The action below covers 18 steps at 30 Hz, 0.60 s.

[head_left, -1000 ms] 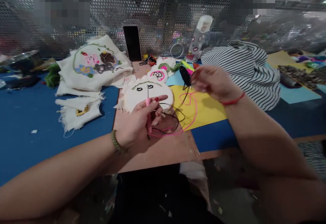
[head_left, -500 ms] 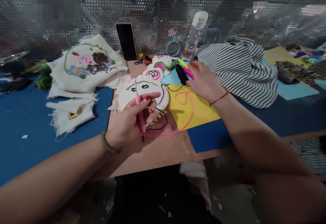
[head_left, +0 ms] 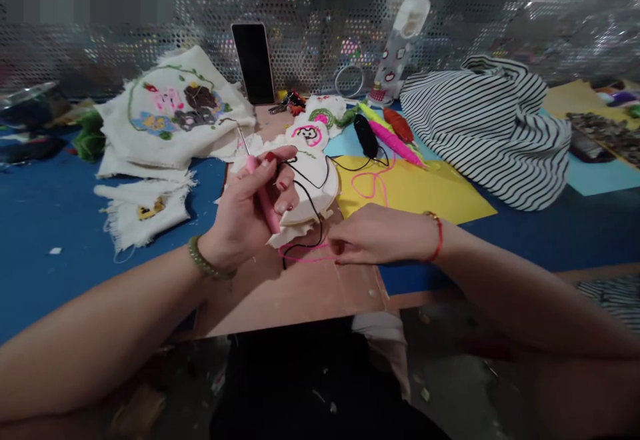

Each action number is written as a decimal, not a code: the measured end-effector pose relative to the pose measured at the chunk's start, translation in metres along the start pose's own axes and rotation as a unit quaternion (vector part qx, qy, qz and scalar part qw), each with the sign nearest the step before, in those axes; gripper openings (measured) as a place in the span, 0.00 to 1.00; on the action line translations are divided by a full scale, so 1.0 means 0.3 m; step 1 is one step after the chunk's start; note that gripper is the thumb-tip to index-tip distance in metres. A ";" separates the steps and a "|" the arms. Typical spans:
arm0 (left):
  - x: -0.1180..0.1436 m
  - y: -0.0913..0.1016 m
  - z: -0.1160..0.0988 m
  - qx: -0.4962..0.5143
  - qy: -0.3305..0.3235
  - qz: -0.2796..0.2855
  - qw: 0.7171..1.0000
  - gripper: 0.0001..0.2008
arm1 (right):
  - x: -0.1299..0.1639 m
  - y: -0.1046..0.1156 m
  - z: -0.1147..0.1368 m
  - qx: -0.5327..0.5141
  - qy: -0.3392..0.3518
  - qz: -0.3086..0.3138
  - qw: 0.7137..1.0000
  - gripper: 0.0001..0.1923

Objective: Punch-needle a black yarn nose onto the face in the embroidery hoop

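One embroidery hoop with white cloth sits at the middle of the counter, and everything else lies around it. Behind the hoop are two small stitched patches; to its left, two larger frayed cloths, one with a flower picture. To the hoop's right lie three yarn skeins: black, pink and red. One phone leans upright behind the hoop, and a striped garment is heaped far right of it.

The left hand is closed on one pink-handled punch needle, its metal tip pointing up and away, and its fingers also hold the hoop's near edge. Half a second ago the right hand was up at the skeins; now it rests just right of the hoop's near edge, fingers pinched on the pink thread lying there with a black strand.
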<state>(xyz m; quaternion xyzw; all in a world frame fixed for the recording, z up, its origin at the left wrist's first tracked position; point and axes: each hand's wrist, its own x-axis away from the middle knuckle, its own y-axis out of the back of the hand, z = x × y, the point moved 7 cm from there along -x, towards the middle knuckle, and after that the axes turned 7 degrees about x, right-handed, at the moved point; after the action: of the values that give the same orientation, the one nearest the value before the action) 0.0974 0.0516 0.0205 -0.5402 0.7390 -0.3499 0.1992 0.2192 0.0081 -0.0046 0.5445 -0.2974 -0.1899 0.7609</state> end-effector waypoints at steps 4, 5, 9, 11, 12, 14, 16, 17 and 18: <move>-0.003 0.009 -0.006 0.007 0.002 -0.013 1.000 0.15 | 0.047 0.020 -0.013 -0.073 0.037 0.041 0.996 0.06; -0.002 0.011 -0.005 0.006 0.002 -0.013 1.000 0.15 | 0.073 0.047 -0.051 -0.124 0.042 0.033 0.991 0.05; -0.001 0.014 0.002 0.002 0.005 -0.008 1.000 0.12 | 0.238 0.271 -0.380 -0.239 -0.102 -0.345 0.902 0.04; -0.001 0.015 0.004 0.002 0.004 -0.004 1.000 0.11 | 0.351 0.321 -0.529 -0.290 -0.169 -0.548 0.767 0.07; 0.000 0.015 0.004 0.000 0.004 -0.001 1.000 0.11 | 0.378 0.322 -0.576 -0.304 -0.183 -0.597 0.719 0.09; 0.002 0.018 0.005 -0.004 0.006 0.004 1.000 0.11 | 0.398 0.312 -0.631 -0.318 -0.201 -0.656 0.655 0.10; 0.006 0.020 0.005 -0.012 0.011 0.013 1.000 0.11 | 0.408 0.302 -0.662 -0.328 -0.212 -0.702 0.596 0.12; 0.009 0.020 0.004 -0.015 0.013 0.022 1.000 0.12 | 0.420 0.297 -0.676 -0.334 -0.219 -0.728 0.558 0.13; 0.012 0.018 0.003 -0.019 0.015 0.034 0.999 0.12 | 0.436 0.292 -0.689 -0.338 -0.225 -0.754 0.517 0.15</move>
<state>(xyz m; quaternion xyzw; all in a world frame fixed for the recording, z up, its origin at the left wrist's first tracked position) 0.0933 0.0489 0.0162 -0.5128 0.7664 -0.3371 0.1899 0.4507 0.1052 0.0623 0.2054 0.1498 -0.8946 0.3675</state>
